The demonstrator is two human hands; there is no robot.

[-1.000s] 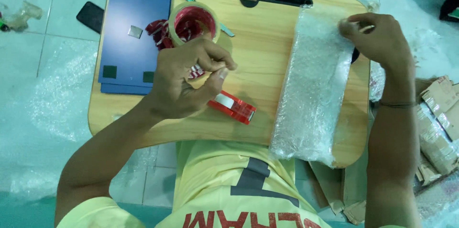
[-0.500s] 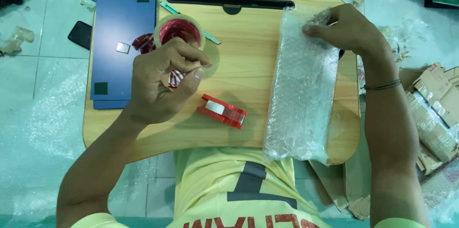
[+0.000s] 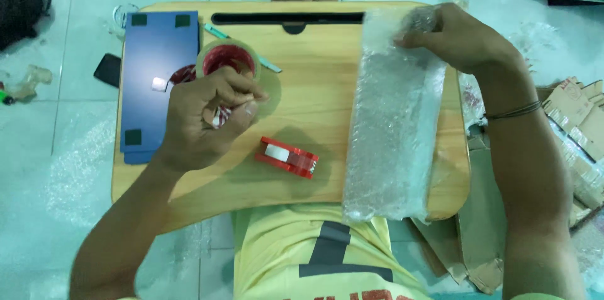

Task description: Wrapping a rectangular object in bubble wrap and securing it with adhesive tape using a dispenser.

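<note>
Below the head camera, a light wooden lap tabletop (image 3: 314, 73) with a dark slot along its far edge sits over the person's lap on a pale tiled floor (image 3: 63, 149). At its left side the left hand (image 3: 204, 120) is curled, fingers (image 3: 242, 95) bunched together and pinching at the near edge of a roll of clear packing tape with a red core (image 3: 228, 59); the roll stands lifted in that hand, above the wood. A small red and white bit shows under the knuckles, too hidden to tell what it is. Just beside the hand, nearer the body, a red tape cutter with a white middle (image 3: 287, 156) lies flat on the wood. A flat dark blue board with black corner pads (image 3: 157, 48) lies along the left edge, and a thin green pen (image 3: 270, 64) pokes out from behind the roll. On the right side a long parcel wrapped in clear bubble wrap (image 3: 390, 136) lies lengthwise, its near end hanging over the edge toward the yellow shirt (image 3: 283, 249). The right hand (image 3: 465, 39) grips the parcel's far end, fingers closed on the wrap. Torn brown cardboard (image 3: 579, 124) lies on the floor to the right, a black phone (image 3: 108, 69) to the left.
</note>
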